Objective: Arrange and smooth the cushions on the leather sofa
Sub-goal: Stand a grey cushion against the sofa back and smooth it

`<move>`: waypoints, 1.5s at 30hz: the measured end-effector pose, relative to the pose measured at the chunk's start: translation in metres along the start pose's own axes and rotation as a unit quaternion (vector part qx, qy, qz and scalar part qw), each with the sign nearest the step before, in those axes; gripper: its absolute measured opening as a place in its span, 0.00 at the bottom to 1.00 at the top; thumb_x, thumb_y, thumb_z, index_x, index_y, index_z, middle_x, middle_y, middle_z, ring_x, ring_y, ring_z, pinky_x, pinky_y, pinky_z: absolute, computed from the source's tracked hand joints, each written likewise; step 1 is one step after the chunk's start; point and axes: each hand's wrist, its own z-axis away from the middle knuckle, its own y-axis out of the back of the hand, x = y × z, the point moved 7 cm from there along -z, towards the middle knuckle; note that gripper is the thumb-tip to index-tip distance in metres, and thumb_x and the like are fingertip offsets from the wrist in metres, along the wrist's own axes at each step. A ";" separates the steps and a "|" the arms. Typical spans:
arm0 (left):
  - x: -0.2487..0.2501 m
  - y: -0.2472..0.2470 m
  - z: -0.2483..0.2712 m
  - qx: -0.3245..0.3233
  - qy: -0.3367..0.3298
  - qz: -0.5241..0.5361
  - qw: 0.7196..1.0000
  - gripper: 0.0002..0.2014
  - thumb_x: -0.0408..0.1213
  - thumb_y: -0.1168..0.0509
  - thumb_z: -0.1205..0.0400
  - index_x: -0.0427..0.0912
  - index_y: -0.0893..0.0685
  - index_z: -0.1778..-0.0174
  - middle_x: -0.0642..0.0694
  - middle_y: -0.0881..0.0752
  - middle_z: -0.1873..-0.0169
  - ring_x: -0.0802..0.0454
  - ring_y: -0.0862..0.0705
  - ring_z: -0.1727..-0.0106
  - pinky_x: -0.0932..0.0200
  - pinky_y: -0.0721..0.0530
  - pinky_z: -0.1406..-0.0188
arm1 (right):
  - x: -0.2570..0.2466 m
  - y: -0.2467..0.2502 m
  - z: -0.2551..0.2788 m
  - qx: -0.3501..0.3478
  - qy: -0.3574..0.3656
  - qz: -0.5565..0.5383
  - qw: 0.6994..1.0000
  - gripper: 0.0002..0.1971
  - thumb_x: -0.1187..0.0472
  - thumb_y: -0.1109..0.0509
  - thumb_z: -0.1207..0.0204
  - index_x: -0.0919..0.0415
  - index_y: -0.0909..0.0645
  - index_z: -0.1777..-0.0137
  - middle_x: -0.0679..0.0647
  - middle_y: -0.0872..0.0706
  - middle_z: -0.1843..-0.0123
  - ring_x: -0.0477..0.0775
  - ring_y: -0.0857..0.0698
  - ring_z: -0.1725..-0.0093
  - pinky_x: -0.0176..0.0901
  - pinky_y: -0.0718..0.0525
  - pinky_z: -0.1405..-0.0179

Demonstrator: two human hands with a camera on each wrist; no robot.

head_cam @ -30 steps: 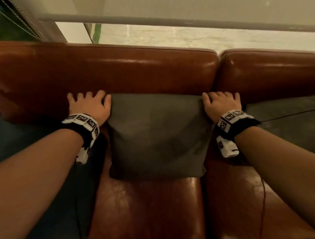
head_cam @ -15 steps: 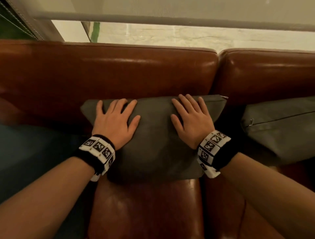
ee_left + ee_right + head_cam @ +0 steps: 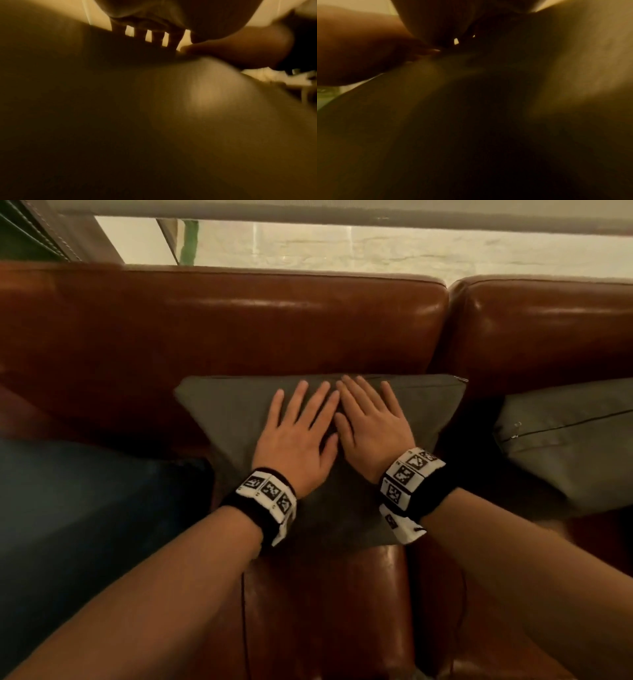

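While the head view looks down, the left hand and right hand lie flat, fingers straight, side by side on the grey cushion leaning against the leather sofa backrest. Both wrist views are dim and blurred, showing fingers spread on fabric.

The head view looks forward and down from above the near edge of the sofa, facing its backrest and the window beyond. Both forearms enter from the near edge, and the grey cushion sits mid-frame.

The left wrist view lies very close to the cushion, looking along the left hand toward the far side. It is dim and blurred.

The right wrist view sits equally close to the cushion and is darker.

All three views share the cushion.
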 end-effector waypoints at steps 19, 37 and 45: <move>-0.093 -0.059 0.063 0.079 0.034 -0.067 0.994 0.36 0.56 0.48 0.18 0.55 0.53 0.14 0.48 0.50 0.13 0.41 0.56 0.14 0.37 0.56 0.16 | 0.095 -0.048 0.078 0.079 -0.134 0.023 0.988 0.32 0.45 0.55 0.15 0.52 0.57 0.14 0.52 0.52 0.12 0.57 0.56 0.14 0.66 0.50 0.17; -0.067 -0.107 0.133 0.164 0.102 0.015 0.981 0.37 0.49 0.44 0.18 0.44 0.48 0.14 0.34 0.46 0.15 0.29 0.54 0.15 0.35 0.58 0.17 | 0.054 -0.093 0.146 0.204 -0.132 -0.039 0.969 0.30 0.48 0.53 0.13 0.65 0.46 0.16 0.66 0.42 0.15 0.64 0.49 0.15 0.67 0.48 0.17; -0.017 -0.172 0.146 0.115 -0.049 -0.073 0.990 0.34 0.55 0.50 0.14 0.57 0.59 0.14 0.55 0.65 0.15 0.47 0.61 0.14 0.45 0.64 0.17 | -0.004 -0.163 0.168 0.134 0.127 0.131 0.974 0.32 0.46 0.43 0.14 0.50 0.50 0.14 0.53 0.41 0.15 0.55 0.51 0.13 0.55 0.51 0.16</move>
